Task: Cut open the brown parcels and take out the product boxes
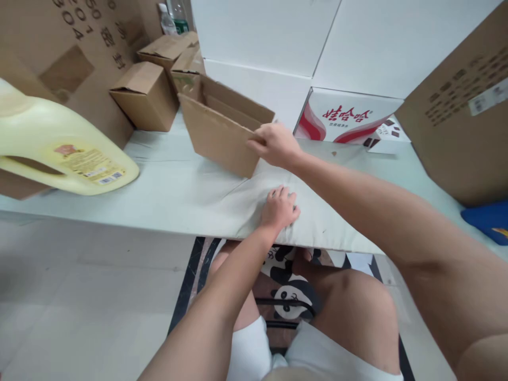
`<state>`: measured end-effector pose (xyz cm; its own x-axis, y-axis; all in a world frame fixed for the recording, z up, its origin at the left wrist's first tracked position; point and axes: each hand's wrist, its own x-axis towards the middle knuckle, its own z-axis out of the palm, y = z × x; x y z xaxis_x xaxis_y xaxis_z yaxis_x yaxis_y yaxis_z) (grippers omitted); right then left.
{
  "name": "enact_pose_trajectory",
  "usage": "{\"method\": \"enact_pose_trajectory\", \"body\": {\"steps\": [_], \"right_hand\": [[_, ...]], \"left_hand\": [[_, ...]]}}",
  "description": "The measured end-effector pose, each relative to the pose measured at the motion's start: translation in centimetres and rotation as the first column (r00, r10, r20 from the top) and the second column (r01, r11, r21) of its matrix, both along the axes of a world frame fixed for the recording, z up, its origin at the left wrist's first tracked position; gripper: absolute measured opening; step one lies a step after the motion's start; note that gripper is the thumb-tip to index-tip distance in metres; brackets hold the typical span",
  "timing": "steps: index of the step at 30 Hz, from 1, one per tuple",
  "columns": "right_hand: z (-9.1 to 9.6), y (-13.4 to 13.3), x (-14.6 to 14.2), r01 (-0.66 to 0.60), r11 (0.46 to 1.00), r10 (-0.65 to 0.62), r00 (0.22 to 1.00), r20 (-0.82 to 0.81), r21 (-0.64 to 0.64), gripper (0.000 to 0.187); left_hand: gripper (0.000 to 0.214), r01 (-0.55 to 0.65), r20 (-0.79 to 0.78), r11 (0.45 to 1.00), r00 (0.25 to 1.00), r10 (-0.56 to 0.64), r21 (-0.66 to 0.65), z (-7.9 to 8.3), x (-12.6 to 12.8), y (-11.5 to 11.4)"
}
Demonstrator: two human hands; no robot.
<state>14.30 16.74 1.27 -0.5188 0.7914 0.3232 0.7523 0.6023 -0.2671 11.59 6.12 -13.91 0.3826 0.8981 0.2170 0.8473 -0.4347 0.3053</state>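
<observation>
An open-topped cardboard box (pixel 224 137) stands slightly tilted on the pale cloth-covered table (pixel 178 196). My right hand (pixel 275 144) grips its near right corner, fingers closed over the rim. What lies inside the box is mostly hidden by its front wall. My left hand (pixel 280 206) rests flat on the cloth near the table's front edge, fingers spread, with nothing in it. It is below and apart from the box.
Smaller cardboard boxes (pixel 153 100) and plastic bottles (pixel 169 21) stand behind on the left. A yellow jug (pixel 79 148) is at far left. A white-and-red carton (pixel 337 116), a small white box (pixel 387 136), a large carton (pixel 456 121) and a blue item (pixel 486 219) occupy the right.
</observation>
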Motion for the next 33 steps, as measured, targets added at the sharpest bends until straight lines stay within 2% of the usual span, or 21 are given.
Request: {"method": "enact_pose_trajectory", "body": {"steps": [2, 4, 6, 9, 11, 13, 15, 17, 20, 23, 25, 27, 28, 31, 33], "right_hand": [[0.3, -1.9, 4.5, 0.110, 0.992, -0.105, 0.992, -0.070, 0.063, 0.032], [0.8, -4.3, 10.0, 0.315, 0.946, -0.304, 0.945, -0.120, 0.080, 0.034], [1.4, -7.2, 15.8, 0.535, 0.841, -0.522, 0.841, -0.144, 0.077, 0.036], [1.6, -11.3, 24.4, 0.758, 0.649, -0.749, 0.652, -0.118, 0.061, 0.030], [1.4, -13.0, 29.4, 0.841, 0.535, -0.839, 0.540, -0.063, 0.082, 0.027], [1.0, -13.7, 33.4, 0.891, 0.443, -0.896, 0.444, 0.016, 0.099, 0.027], [0.5, -13.3, 36.4, 0.923, 0.371, -0.928, 0.363, 0.087, 0.106, 0.029], [0.2, -11.9, 38.3, 0.939, 0.328, -0.941, 0.314, 0.130, 0.103, 0.032], [0.0, -8.4, 39.7, 0.932, 0.348, -0.926, 0.324, 0.196, 0.105, 0.029], [-0.3, -3.6, 39.7, 0.921, 0.366, -0.906, 0.320, 0.277, 0.132, 0.012], [-0.5, -0.3, 39.1, 0.924, 0.356, -0.905, 0.303, 0.299, 0.143, 0.025], [-0.8, 2.7, 38.3, 0.915, 0.369, -0.911, 0.321, 0.258, 0.163, 0.039], [-1.0, 4.0, 37.9, 0.903, 0.389, -0.914, 0.353, 0.202, 0.182, 0.043], [-2.0, 7.1, 36.9, 0.837, 0.506, -0.855, 0.518, -0.002, 0.207, 0.064], [-3.1, 8.1, 36.2, 0.796, 0.585, -0.799, 0.599, -0.057, 0.155, 0.082]], "left_hand": [[0.034, 0.004, -0.006, 1.000, 1.000, -0.004, -0.007, -0.1, -0.1, 0.1], [0.035, 0.002, -0.012, 1.000, 1.000, -0.003, -0.012, -0.1, -0.1, 0.2], [0.037, 0.004, -0.014, 1.000, 1.000, -0.004, -0.003, -0.1, -0.2, 0.2], [0.039, 0.002, -0.022, 1.000, 1.000, -0.002, 0.007, 0.1, -0.1, 0.2], [0.039, -0.008, -0.031, 1.000, 0.999, 0.008, -0.011, 0.3, 0.1, 0.1], [0.039, -0.018, -0.039, 0.999, 0.999, 0.017, -0.034, 0.4, 0.2, 0.2], [0.039, -0.022, -0.047, 0.999, 0.999, 0.020, -0.046, 0.5, 0.4, 0.3], [0.039, -0.026, -0.058, 0.999, 0.998, 0.023, -0.047, 0.5, 0.4, 0.4], [0.038, -0.030, -0.081, 0.998, 0.996, 0.026, -0.051, 0.4, 0.5, 0.5], [0.038, -0.032, -0.107, 0.998, 0.994, 0.025, -0.059, 0.4, 0.4, 0.6], [0.038, -0.033, -0.123, 0.998, 0.992, 0.025, -0.060, 0.4, 0.3, 0.6], [0.038, -0.035, -0.129, 0.998, 0.991, 0.027, -0.061, 0.4, 0.3, 0.6], [0.038, -0.033, -0.130, 0.997, 0.991, 0.025, -0.064, 0.4, 0.2, 0.6], [0.036, -0.028, -0.123, 0.997, 0.992, 0.019, -0.073, 0.4, 0.1, 0.7], [0.036, -0.034, -0.121, 0.996, 0.992, 0.024, -0.079, 0.4, 0.1, 0.8]]}}
